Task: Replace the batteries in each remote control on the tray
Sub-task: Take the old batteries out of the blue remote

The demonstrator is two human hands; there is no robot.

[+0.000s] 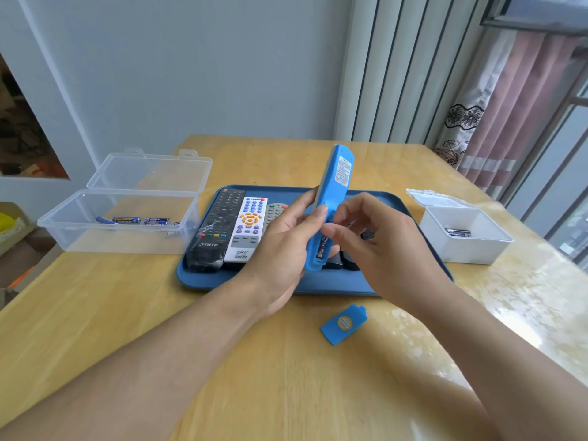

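Our left hand [283, 246] grips the blue remote control [329, 205] above the blue tray [413, 224], long axis nearly upright, top end tilted away from us, open battery compartment facing right. Our right hand [378, 240] has its fingertips curled at a battery [322, 246] there; we cannot tell whether they pinch it. The blue battery cover [343, 324] lies on the table [127, 297].

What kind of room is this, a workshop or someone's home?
Most likely a home: a pale wooden table by a window with pink patterned curtains, and household TV remotes on a blue plastic tray.
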